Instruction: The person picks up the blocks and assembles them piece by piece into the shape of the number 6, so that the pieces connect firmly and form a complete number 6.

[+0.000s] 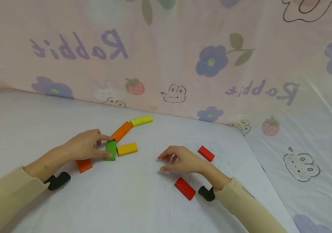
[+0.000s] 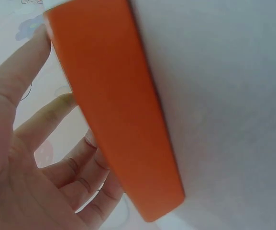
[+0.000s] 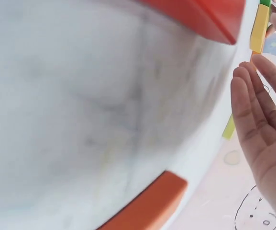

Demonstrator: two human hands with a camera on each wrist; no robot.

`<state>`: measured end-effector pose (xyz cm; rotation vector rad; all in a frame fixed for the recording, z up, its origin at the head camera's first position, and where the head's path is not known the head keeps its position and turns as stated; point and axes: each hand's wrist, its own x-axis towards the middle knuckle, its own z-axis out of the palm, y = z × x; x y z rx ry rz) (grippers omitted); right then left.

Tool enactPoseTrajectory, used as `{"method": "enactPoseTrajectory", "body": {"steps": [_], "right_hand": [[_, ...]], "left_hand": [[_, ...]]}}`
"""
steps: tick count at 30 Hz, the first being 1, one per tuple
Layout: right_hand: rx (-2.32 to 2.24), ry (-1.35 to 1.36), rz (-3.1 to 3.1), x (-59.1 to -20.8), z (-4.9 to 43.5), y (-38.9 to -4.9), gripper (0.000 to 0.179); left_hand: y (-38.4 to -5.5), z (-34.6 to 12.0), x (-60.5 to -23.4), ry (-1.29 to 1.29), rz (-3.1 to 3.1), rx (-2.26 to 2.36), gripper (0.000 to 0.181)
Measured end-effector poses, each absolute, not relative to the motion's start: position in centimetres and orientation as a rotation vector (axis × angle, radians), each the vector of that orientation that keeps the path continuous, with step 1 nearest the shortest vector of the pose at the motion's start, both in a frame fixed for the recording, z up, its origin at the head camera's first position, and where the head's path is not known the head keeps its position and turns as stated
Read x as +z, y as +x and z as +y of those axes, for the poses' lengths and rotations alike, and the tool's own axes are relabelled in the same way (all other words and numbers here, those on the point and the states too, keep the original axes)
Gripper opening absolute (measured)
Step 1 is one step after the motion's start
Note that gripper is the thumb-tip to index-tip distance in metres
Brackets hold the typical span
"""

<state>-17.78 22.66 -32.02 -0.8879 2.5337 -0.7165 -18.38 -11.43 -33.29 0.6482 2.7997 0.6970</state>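
My left hand (image 1: 85,144) pinches a green block (image 1: 111,150) on the white tabletop, thumb at its near end and index finger at its far end. That index fingertip also lies against the end of an orange block (image 1: 122,131). Right beside the green block is a yellow block (image 1: 127,149). A yellow-green block (image 1: 141,120) meets the orange block's far end. Under my left wrist lies another orange block (image 1: 84,165), large in the left wrist view. My right hand (image 1: 181,159) holds nothing, its fingers loosely bent above the table.
Two red blocks lie by my right hand: one red block (image 1: 206,153) beyond the wrist, another red block (image 1: 185,188) nearer. A patterned cloth (image 1: 166,58) with rabbits and flowers hangs behind the white table (image 1: 125,200) and along its right side.
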Motion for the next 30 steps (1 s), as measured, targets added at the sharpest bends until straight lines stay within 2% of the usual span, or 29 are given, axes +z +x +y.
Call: {"method": "enactPoseTrajectory", "body": {"steps": [13,30], "right_hand": [[-0.717,-0.776,2.548,-32.4,25.1,-15.8,0.044],[-0.663,-0.759,2.561,-32.8,27.3,-13.6,0.049]], "left_hand": [[-18.4,-11.3,-33.5,0.643,2.791,0.699,0.070],[-18.6,-11.1,-33.5,0.644,2.786,0.702,0.071]]}}
